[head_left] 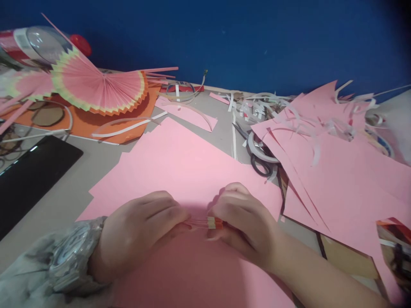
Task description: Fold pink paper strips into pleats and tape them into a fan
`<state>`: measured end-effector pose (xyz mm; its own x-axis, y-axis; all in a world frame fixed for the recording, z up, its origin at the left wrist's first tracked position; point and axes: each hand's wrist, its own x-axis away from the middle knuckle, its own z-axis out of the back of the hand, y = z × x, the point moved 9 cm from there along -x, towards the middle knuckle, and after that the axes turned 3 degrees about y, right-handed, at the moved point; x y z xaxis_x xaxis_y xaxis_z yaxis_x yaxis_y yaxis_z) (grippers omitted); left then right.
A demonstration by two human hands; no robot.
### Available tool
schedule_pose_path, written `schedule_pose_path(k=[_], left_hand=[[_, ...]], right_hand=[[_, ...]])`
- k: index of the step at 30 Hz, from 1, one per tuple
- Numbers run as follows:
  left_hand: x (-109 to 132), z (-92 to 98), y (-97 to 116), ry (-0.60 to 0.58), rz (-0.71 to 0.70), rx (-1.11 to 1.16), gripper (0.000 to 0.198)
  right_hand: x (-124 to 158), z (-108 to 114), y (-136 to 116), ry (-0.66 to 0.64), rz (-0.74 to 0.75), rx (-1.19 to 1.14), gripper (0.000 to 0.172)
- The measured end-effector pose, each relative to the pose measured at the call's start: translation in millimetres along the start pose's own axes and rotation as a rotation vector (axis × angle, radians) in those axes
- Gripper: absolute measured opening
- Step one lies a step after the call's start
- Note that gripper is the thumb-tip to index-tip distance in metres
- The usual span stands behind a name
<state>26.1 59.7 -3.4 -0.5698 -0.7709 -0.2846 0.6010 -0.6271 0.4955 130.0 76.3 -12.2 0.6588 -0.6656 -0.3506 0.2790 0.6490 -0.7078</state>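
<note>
Between my two hands is a narrow stack of pleated paper (210, 222), pink along most of its length with a yellow and orange band at the right end. My left hand (147, 218) pinches its pink part, fingers closed. At the banded end my right hand (242, 218) is closed on it too, with the fingertips partly hidden. Both hands are just above a pile of pink paper sheets (180, 158). A finished-looking paper fan (102, 87), pink with yellow and orange zigzag edging, lies spread at the upper left.
A black phone-like slab (38, 175) lies at the left. Behind the fan are orange paper (128, 132) and a plastic bottle (41, 42) with a red cap. Scissors (261, 164), a roll of tape (257, 147), paper scraps (260, 109) and more pink sheets (349, 179) crowd the right.
</note>
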Motion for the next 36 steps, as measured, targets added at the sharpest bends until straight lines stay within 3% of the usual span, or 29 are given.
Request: schedule_pose_path(k=[17, 27, 36], left_hand=[[0.7, 1.9, -5.0, 0.008, 0.096, 0.110, 0.007], [3.1, 15.8, -11.3, 0.124, 0.159, 0.169, 0.009], [7.5, 20.5, -18.8, 0.162, 0.285, 0.229, 0.006]], right_hand=[[1.8, -4.8, 1.8, -0.033, -0.006, 0.014, 0.014], [3.6, 13.1, -3.3, 0.123, 0.050, -0.029, 0.014], [-0.2, 17.0, -10.1, 0.132, 0.067, -0.009, 0.018]])
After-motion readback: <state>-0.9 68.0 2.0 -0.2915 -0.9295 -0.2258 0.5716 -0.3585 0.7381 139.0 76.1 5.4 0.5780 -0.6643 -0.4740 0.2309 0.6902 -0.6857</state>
